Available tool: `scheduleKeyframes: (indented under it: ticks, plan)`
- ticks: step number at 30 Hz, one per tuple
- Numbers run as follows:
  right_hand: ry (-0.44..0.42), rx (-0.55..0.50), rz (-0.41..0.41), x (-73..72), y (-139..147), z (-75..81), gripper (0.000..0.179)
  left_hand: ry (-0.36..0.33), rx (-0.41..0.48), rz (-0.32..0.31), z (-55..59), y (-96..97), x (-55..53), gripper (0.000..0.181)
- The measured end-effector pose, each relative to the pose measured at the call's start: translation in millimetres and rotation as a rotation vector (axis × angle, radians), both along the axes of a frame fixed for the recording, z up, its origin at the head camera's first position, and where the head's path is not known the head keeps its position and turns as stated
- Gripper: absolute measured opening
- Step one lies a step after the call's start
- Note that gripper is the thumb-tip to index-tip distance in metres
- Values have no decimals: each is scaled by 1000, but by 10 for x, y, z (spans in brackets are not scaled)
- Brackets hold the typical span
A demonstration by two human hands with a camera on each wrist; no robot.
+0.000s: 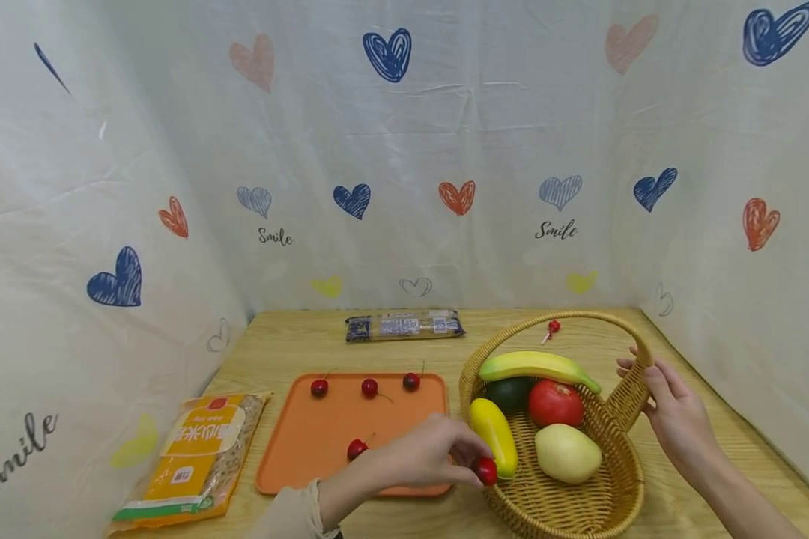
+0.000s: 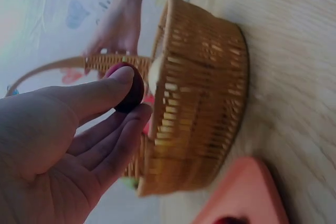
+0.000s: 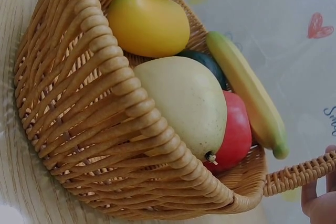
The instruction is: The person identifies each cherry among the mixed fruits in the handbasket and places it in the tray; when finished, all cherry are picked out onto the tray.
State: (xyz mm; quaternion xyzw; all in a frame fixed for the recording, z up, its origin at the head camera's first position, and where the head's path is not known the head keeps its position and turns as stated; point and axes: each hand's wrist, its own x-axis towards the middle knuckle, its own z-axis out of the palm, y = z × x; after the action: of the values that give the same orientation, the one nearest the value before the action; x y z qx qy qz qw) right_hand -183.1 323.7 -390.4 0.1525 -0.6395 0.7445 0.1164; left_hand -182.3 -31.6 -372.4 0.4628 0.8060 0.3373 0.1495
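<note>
My left hand (image 1: pixel 438 453) pinches a dark red cherry (image 2: pixel 128 88) between thumb and fingertips, just over the left rim of a wicker basket (image 1: pixel 620 509). On the far side, my right hand (image 1: pixel 681 408) grips the base of the basket's arched handle (image 1: pixel 566 314). Inside lie a yellow mango (image 1: pixel 494 438), a pale pear-like fruit (image 1: pixel 568 454), a red round fruit (image 1: pixel 556 404) and a dark green fruit (image 1: pixel 508 393) partly hidden behind others. Across the back rim rests a banana (image 1: pixel 535 366). Several stemmed cherries (image 1: pixel 370 388) sit on an orange tray (image 1: pixel 310 449), left of the basket.
A yellow-orange bag of grain (image 1: pixel 195 457) lies left of the tray. Behind the tray is a long clear packet with dark ends (image 1: pixel 404 326). A red lollipop (image 1: pixel 553 327) lies beyond the handle. Heart-printed curtains (image 1: pixel 411 150) enclose the wooden table (image 1: pixel 290 337).
</note>
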Motion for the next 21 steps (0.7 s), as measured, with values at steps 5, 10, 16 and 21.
scheduleKeyframes:
  ticks: [5,10,16,21]
  plan:
    - [16,-15,11,10,19,3,42,-104,70,50,-60,-283,-37,24]
    - [6,-25,26,13,16,-3,42,-187,101,153,-107,-514,-76,26]
    - [17,-19,29,6,6,-18,42,-202,133,281,-101,-842,-126,31]
    - [26,-21,30,-1,2,-18,42,-112,118,405,-30,-1149,-156,29]
